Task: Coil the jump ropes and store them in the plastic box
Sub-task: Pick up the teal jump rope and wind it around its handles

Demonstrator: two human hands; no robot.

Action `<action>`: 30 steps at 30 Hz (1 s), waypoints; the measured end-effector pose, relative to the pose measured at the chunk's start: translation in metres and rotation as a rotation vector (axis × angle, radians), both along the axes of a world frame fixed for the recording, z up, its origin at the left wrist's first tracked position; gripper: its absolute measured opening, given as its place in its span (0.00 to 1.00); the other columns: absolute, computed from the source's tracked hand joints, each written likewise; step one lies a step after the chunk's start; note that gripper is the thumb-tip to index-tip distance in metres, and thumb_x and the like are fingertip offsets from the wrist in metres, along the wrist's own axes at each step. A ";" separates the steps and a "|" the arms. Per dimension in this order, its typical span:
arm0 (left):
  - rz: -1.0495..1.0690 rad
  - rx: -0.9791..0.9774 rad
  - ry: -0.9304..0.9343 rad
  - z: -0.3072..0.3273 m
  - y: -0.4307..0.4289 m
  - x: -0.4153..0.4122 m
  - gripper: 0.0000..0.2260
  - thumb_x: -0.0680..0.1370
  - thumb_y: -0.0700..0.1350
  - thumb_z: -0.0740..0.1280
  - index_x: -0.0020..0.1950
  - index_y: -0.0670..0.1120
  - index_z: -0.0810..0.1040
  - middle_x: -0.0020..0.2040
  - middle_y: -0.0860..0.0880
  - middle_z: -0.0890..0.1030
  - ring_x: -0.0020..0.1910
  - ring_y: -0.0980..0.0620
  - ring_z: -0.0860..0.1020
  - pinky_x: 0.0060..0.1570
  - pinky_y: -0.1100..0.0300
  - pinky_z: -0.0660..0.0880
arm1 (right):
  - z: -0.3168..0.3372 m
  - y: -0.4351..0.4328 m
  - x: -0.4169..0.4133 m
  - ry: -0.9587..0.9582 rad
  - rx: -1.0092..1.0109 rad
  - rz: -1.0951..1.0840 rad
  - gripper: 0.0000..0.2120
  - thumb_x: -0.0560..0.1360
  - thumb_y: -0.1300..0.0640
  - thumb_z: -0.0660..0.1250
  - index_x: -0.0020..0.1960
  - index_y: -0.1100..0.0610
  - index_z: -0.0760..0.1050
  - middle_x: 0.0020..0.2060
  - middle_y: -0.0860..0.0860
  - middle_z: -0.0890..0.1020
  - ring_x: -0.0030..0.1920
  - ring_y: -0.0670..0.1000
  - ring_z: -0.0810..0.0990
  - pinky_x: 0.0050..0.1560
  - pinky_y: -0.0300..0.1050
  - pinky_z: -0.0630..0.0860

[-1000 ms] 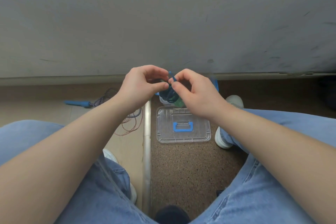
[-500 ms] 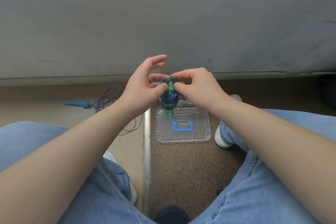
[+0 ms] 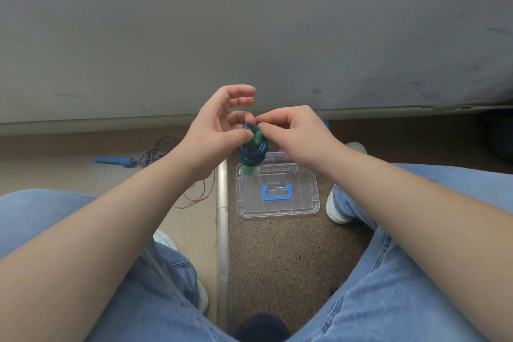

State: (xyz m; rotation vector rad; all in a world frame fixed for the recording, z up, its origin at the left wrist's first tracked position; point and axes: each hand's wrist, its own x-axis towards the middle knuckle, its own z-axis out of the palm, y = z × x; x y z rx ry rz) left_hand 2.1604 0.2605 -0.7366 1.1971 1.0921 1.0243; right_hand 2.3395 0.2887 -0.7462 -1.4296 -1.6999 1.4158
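Between my hands hangs a coiled blue jump rope [image 3: 254, 152] wound round its green handles. My left hand [image 3: 215, 130] pinches the bundle's top with thumb and a lower finger, its upper fingers lifted clear. My right hand [image 3: 291, 133] pinches the rope at the top from the right. Below lies the clear box lid [image 3: 277, 191] with a blue handle. The plastic box [image 3: 325, 123] behind is mostly hidden by my right hand. A second rope [image 3: 158, 150], dark braided with a blue handle [image 3: 113, 160], lies on the floor at left.
A thin reddish cord [image 3: 198, 193] lies loose on the floor under my left forearm. A metal floor strip [image 3: 223, 230] runs between my knees. A grey wall [image 3: 249, 50] closes the front. My white shoes [image 3: 337, 208] flank the lid.
The bundle has turned upright and dropped a little toward the lid. My left hand's upper fingers have lifted off it while both hands keep pinching its top.
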 end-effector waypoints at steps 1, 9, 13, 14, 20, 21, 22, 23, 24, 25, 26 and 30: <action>0.017 0.000 -0.001 0.000 0.001 -0.001 0.26 0.72 0.23 0.62 0.64 0.47 0.72 0.61 0.44 0.72 0.45 0.55 0.76 0.51 0.60 0.76 | 0.000 0.000 0.000 0.027 0.004 -0.007 0.08 0.79 0.60 0.69 0.55 0.53 0.85 0.44 0.50 0.88 0.48 0.52 0.86 0.50 0.48 0.83; 0.061 0.167 0.307 -0.004 0.000 -0.001 0.22 0.75 0.27 0.63 0.58 0.53 0.75 0.59 0.44 0.76 0.47 0.57 0.80 0.49 0.67 0.74 | 0.000 0.000 0.004 0.039 0.049 0.021 0.07 0.77 0.61 0.71 0.53 0.54 0.86 0.41 0.46 0.87 0.44 0.41 0.85 0.44 0.35 0.78; 0.163 0.219 0.401 -0.011 0.000 0.000 0.17 0.75 0.33 0.70 0.53 0.56 0.78 0.60 0.48 0.75 0.49 0.56 0.82 0.51 0.62 0.80 | 0.003 0.003 0.006 0.008 0.018 0.026 0.07 0.79 0.60 0.69 0.54 0.54 0.85 0.42 0.47 0.86 0.44 0.43 0.84 0.39 0.32 0.77; 0.206 0.192 0.444 -0.012 0.000 0.000 0.14 0.75 0.37 0.73 0.52 0.56 0.79 0.57 0.50 0.78 0.48 0.58 0.82 0.51 0.62 0.80 | 0.005 0.004 0.007 0.010 -0.001 0.027 0.07 0.80 0.61 0.68 0.54 0.55 0.85 0.43 0.48 0.86 0.45 0.45 0.84 0.37 0.31 0.76; 0.181 0.012 0.643 -0.018 -0.001 -0.002 0.04 0.75 0.53 0.72 0.45 0.55 0.84 0.37 0.57 0.84 0.38 0.59 0.81 0.46 0.53 0.81 | 0.003 0.006 0.006 -0.021 -0.058 0.041 0.08 0.79 0.61 0.68 0.51 0.54 0.86 0.44 0.52 0.87 0.49 0.52 0.86 0.49 0.48 0.84; 0.186 -0.016 0.625 -0.018 -0.001 0.000 0.05 0.75 0.54 0.71 0.43 0.54 0.83 0.36 0.57 0.84 0.38 0.58 0.82 0.46 0.51 0.81 | 0.003 0.005 0.006 -0.012 -0.055 0.020 0.08 0.79 0.61 0.68 0.52 0.54 0.86 0.44 0.52 0.87 0.49 0.53 0.86 0.50 0.50 0.84; 0.207 -0.050 0.592 -0.018 0.000 0.001 0.05 0.74 0.54 0.71 0.43 0.54 0.83 0.36 0.57 0.84 0.37 0.57 0.82 0.47 0.50 0.82 | 0.003 0.005 0.006 0.007 -0.045 -0.006 0.07 0.79 0.61 0.69 0.52 0.55 0.85 0.44 0.52 0.87 0.49 0.53 0.86 0.47 0.48 0.84; 0.241 -0.088 0.549 -0.017 0.002 0.002 0.06 0.74 0.53 0.70 0.42 0.52 0.82 0.34 0.56 0.84 0.35 0.58 0.81 0.46 0.50 0.82 | 0.004 0.004 0.005 0.037 -0.034 -0.032 0.06 0.79 0.61 0.70 0.53 0.56 0.85 0.44 0.52 0.87 0.46 0.51 0.86 0.42 0.43 0.83; 0.279 -0.127 0.504 -0.015 0.003 0.003 0.05 0.75 0.51 0.70 0.42 0.50 0.82 0.33 0.56 0.83 0.32 0.59 0.80 0.45 0.52 0.81 | 0.007 0.003 0.004 0.069 -0.028 -0.047 0.06 0.78 0.62 0.70 0.53 0.58 0.84 0.43 0.52 0.87 0.43 0.48 0.86 0.37 0.38 0.80; 0.304 -0.160 0.465 -0.013 0.005 0.003 0.05 0.75 0.48 0.70 0.42 0.49 0.83 0.31 0.55 0.83 0.30 0.60 0.78 0.44 0.54 0.81 | 0.009 0.002 0.003 0.086 -0.021 -0.045 0.05 0.78 0.63 0.71 0.52 0.58 0.84 0.42 0.52 0.86 0.40 0.45 0.84 0.35 0.35 0.77; 0.309 -0.184 0.438 -0.012 0.006 0.003 0.04 0.75 0.46 0.70 0.42 0.47 0.83 0.31 0.54 0.82 0.30 0.60 0.78 0.42 0.56 0.81 | 0.010 0.001 0.003 0.078 -0.012 -0.031 0.04 0.77 0.63 0.71 0.51 0.58 0.84 0.41 0.51 0.86 0.39 0.43 0.84 0.34 0.34 0.75; 0.228 -0.218 0.386 -0.012 0.002 0.007 0.05 0.78 0.45 0.70 0.43 0.45 0.82 0.32 0.50 0.82 0.29 0.59 0.77 0.33 0.66 0.76 | 0.008 0.005 0.004 -0.128 0.067 0.003 0.04 0.75 0.57 0.73 0.48 0.52 0.86 0.39 0.45 0.86 0.42 0.42 0.84 0.40 0.37 0.77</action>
